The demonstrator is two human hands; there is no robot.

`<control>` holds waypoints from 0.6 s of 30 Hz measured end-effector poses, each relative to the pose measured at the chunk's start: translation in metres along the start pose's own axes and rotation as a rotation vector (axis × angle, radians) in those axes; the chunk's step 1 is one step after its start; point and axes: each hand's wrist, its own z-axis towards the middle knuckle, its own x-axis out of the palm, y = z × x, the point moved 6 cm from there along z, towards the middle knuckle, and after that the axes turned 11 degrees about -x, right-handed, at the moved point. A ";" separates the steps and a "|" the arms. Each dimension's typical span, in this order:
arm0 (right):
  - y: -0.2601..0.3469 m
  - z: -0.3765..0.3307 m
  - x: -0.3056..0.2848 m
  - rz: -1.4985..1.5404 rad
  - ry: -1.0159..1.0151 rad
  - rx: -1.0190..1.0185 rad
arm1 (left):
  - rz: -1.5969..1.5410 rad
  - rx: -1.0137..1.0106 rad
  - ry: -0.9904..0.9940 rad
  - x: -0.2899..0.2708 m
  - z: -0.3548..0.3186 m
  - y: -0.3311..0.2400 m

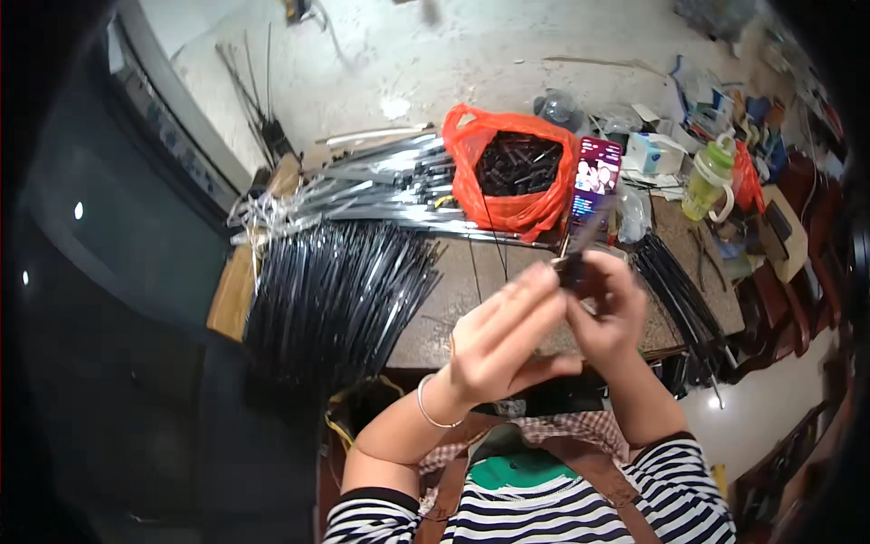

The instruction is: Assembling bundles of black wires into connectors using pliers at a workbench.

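Note:
My left hand point(507, 335) is raised over the near edge of the table, fingers stretched out toward the upper right and thumb apart. Its fingertips meet a small dark piece point(571, 269), whose kind is blurred by motion. My right hand point(612, 313) curls its fingers around that piece from the other side. A greyish, blade-like smear point(591, 231) sticks up from between the hands. Behind them an orange-red plastic bag point(464, 172) stands open, full of short black pieces point(518, 165). To the left lies a thick fan of long black strips point(331, 299).
Silvery plastic-wrapped strips point(390, 177) lie at the back of the table point(453, 290). Right of the bag, a lit phone point(595, 177) leans upright. A green bottle point(710, 177), a white box point(655, 154) and another black strip bundle point(684, 290) are at the right.

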 end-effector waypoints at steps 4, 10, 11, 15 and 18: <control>-0.005 -0.011 -0.005 0.281 0.095 0.002 | -0.097 -0.196 -0.567 -0.065 -0.077 0.020; 0.008 -0.015 0.016 0.377 0.208 -0.094 | -0.529 -0.270 0.036 -0.006 -0.027 0.030; 0.005 -0.017 0.017 0.522 0.166 -0.033 | -0.529 -0.253 0.041 -0.008 -0.023 0.027; 0.009 -0.007 0.015 0.594 0.257 -0.108 | -0.523 -0.323 0.065 -0.009 -0.014 0.024; 0.014 -0.005 0.013 0.425 0.263 -0.126 | -0.481 -0.426 0.015 -0.010 -0.012 0.024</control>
